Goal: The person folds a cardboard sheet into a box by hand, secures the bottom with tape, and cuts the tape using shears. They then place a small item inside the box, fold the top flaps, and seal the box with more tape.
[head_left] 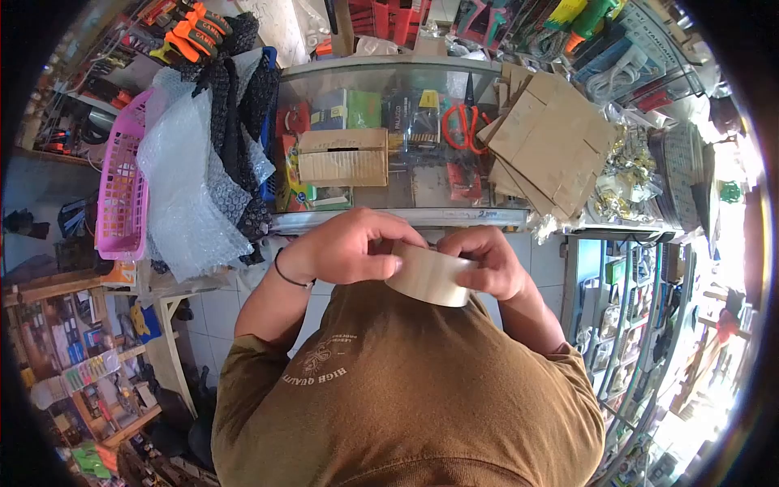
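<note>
A wide roll of clear tape [430, 277] is held between my two hands, close to my chest and just in front of the glass counter's edge. My left hand [355, 247] grips its left side, with the thumb pressed on the outer face. On the roll's right side my right hand [489, 264] is closed, its thumb and fingers on the tape. Some fingertips are hidden behind the roll. Beyond my hands, a small cardboard box [344, 159] lies on the glass counter [406, 217]. Orange-handled scissors [463, 127] lie to its right.
Flattened cardboard sheets [560, 134] are stacked on the counter's right side. Bubble wrap [182, 174] and a pink basket [122, 183] stand at the left. Gold-coloured packets [629, 170] lie beyond the cardboard. Shelves with goods flank both sides.
</note>
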A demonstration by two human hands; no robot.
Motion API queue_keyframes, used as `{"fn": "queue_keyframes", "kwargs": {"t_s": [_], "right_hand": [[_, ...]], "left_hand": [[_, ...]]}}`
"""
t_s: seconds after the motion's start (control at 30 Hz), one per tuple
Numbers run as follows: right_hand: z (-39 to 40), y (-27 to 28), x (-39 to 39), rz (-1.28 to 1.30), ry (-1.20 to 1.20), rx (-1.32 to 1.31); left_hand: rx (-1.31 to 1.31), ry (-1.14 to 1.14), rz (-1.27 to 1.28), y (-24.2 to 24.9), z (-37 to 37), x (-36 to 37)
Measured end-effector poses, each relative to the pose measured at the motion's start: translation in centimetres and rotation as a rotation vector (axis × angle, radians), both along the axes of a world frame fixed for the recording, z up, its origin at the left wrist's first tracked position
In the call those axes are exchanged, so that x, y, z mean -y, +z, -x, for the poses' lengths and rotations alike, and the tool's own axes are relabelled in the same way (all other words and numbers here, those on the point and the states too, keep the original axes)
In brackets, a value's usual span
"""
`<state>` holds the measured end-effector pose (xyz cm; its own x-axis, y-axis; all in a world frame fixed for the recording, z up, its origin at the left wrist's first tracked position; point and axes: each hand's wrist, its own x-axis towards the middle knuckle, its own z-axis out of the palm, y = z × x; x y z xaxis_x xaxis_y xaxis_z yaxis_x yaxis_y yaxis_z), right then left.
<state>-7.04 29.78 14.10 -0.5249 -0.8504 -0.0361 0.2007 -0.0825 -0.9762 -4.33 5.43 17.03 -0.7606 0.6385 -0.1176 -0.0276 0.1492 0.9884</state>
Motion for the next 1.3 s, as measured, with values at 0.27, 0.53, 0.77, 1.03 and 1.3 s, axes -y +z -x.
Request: {"fn": "queue_keyframes", "kwargs": {"t_s": [0.27, 0.53, 0.77, 1.03, 1.3], "right_hand": [[0.2, 0.2, 1.1, 0.545, -0.126, 0.468], [-1.1, 1.4, 1.9, 0.708, -0.157, 0.735], [-1.7, 3.3, 1.9, 0.661, -0.153, 0.722], [-1.5, 3.6, 2.4, 0.728, -0.076, 0.765], [-1.3, 3.4, 2.4, 0.746, -0.07, 0.778]], "left_hand": [[-0.428, -0.03, -0.113, 1.0, -0.8, -1.2], [0.04, 0.13, -0.495, 1.1, -2.3, -1.6], [0.088, 0.184, -0.638, 0.2, -2.8, -1.6], [0.079, 0.14, -0.652, 0.0, -2.5, -1.4], [0.084, 0.169, -0.642, -0.1, -2.5, -1.5]]}}
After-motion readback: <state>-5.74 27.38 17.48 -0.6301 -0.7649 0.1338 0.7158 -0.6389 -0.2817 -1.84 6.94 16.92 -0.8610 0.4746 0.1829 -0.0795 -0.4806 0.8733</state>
